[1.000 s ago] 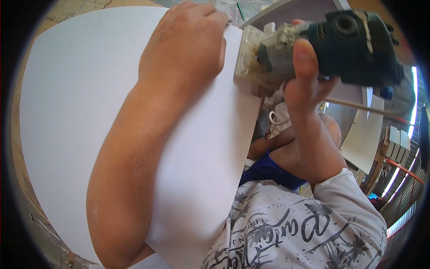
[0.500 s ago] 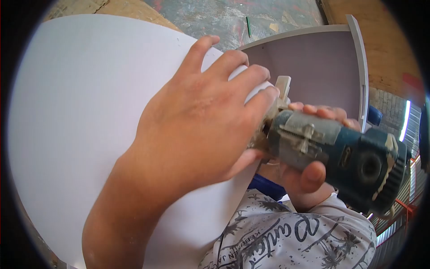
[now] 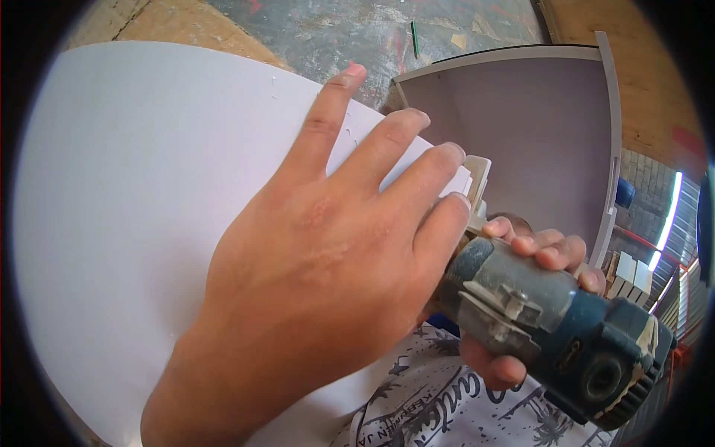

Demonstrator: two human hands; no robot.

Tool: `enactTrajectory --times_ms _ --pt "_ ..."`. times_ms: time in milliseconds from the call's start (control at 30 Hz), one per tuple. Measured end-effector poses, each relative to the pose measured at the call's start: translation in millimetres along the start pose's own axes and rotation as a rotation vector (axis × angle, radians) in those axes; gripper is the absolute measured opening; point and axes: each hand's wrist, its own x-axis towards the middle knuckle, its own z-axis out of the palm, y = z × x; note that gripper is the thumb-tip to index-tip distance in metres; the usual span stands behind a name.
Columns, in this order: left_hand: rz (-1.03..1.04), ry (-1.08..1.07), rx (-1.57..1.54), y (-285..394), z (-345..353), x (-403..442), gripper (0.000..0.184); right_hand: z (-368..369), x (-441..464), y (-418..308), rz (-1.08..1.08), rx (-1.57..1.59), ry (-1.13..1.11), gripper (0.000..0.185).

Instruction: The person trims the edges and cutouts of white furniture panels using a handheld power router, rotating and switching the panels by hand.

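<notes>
My left hand (image 3: 335, 231) lies over the edge of a white panel (image 3: 126, 194), fingers spread and pointing to the upper right. Its thumb is hidden. In my right hand (image 3: 555, 249) is a dark teal trim router (image 3: 536, 313) with a scuffed metal body, gripped from below with the thumb on the near side. A pale guide piece (image 3: 480, 179) at the router's front end sits against the panel's edge, beside my left fingertips. My left hand hides part of the router's front, and the cutting bit cannot be seen. Small white shavings dot the panel near my fingers.
Beyond the panel stands an open box-like white cabinet piece (image 3: 521, 112) with a greyish inside. A green pencil-like stick (image 3: 415, 39) lies on the stained floor (image 3: 350, 33). Stacked white pieces (image 3: 629, 276) are at the right. A patterned shirt (image 3: 417, 395) shows below.
The router and my right hand have moved down along the panel's edge, toward my body. My left hand has shifted slightly down, its fingers more spread, and its thumb has gone out of sight.
</notes>
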Motion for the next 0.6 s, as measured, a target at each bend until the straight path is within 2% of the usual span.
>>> enactTrajectory --times_ms 300,600 --pt "-0.057 0.014 -0.049 -1 4 0 0.075 15 -2 1 -0.055 -0.033 0.096 0.095" --pt "-0.099 0.007 -0.089 0 9 1 0.078 14 -4 -30 0.152 -0.037 0.123 0.096"
